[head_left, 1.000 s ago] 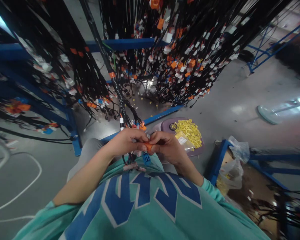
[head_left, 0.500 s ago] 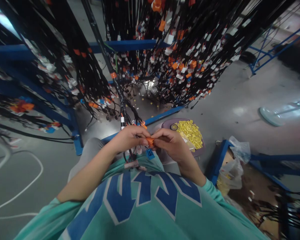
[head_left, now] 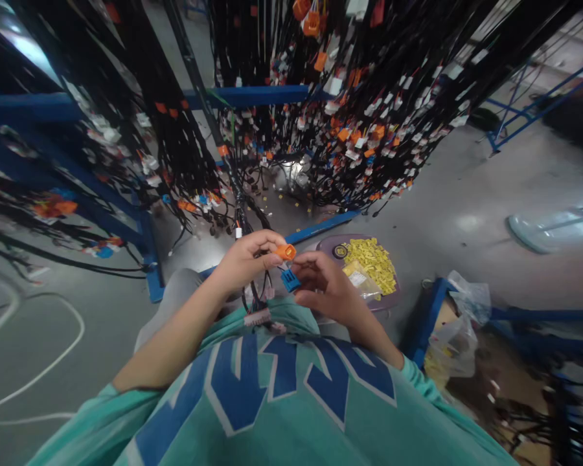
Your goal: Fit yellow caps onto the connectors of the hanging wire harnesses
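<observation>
My left hand [head_left: 251,261] pinches an orange connector [head_left: 286,252] between thumb and fingertips, its open end facing right. Just below it a blue connector [head_left: 290,279] hangs beside the fingertips of my right hand [head_left: 326,285]. The right fingers are curled but apart from the thumb; whether they touch the blue connector is hard to tell. Both connectors belong to a dark wire harness [head_left: 240,200] that runs down from above to my lap. A pale connector [head_left: 257,316] on it rests against my shirt.
Dense bundles of hanging harnesses [head_left: 354,129] fill the space ahead, on a blue metal frame [head_left: 252,96]. To the right, a stool-like surface [head_left: 326,243] bears yellow pieces [head_left: 372,262], a tape roll [head_left: 340,251] and a plastic bag [head_left: 361,279]. A white hose [head_left: 72,336] lies at left.
My right hand has come off the orange connector and moved slightly down and right, beside the blue one. The left hand has raised the orange connector a little.
</observation>
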A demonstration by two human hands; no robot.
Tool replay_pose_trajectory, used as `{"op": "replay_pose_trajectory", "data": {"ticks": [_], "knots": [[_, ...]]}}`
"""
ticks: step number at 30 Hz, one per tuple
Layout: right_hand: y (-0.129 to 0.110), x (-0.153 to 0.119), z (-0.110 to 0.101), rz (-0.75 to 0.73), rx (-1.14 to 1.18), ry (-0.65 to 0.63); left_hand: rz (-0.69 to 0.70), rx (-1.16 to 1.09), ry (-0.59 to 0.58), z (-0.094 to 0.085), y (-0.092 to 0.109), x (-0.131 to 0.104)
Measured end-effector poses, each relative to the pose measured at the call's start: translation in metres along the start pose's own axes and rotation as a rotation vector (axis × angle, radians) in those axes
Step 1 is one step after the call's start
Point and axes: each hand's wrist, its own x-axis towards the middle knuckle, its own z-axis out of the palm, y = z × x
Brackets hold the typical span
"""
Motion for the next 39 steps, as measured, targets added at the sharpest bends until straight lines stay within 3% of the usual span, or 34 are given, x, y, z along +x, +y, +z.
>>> {"op": "replay_pose_trajectory", "data": {"ticks": [5,11,14,17,19,21,23,26,27,29,31,35,39], "knots": [[-0.007,-0.003,0.009,-0.139,-0.227,0.082,0.028,0.01,-0.07,-0.001,0.001,-0.001],[-0.005,0.002,0.002,-0.576,-0.608,0.076,-0.139,0.217,-0.272,-0.003,0.015,-0.001],[-0.004,0.004,0.004,-0.648,-0.687,0.042,-0.177,0.335,-0.304,0.001,0.02,0.0],[-0.002,0.006,-0.004,-0.555,-0.619,0.009,-0.164,0.377,-0.288,0.002,0.021,0.0],[0.005,0.004,-0.026,-0.419,-0.505,0.097,-0.143,0.38,-0.264,0.001,0.021,0.0],[0.017,-0.006,-0.065,-0.247,-0.446,0.333,-0.124,0.372,-0.234,0.0,0.019,-0.002],[0.036,-0.024,-0.112,-0.053,-0.589,0.58,-0.113,0.361,-0.188,-0.002,0.017,-0.002],[0.073,-0.061,-0.171,0.372,-0.984,0.476,-0.109,0.351,-0.145,-0.001,0.013,-0.001],[0.088,-0.072,-0.182,0.44,-1.011,0.469,-0.11,0.343,-0.145,0.0,0.012,0.001],[0.117,-0.086,-0.191,0.513,-1.022,0.455,-0.117,0.318,-0.165,0.002,0.011,0.004],[0.146,-0.089,-0.188,0.536,-1.008,0.475,-0.133,0.295,-0.183,0.004,0.009,0.006],[0.193,-0.073,-0.174,0.55,-1.006,0.592,-0.171,0.288,-0.173,0.006,0.006,0.008],[0.223,-0.058,-0.172,0.529,-0.979,0.698,-0.21,0.292,-0.137,0.006,0.003,0.008]]}}
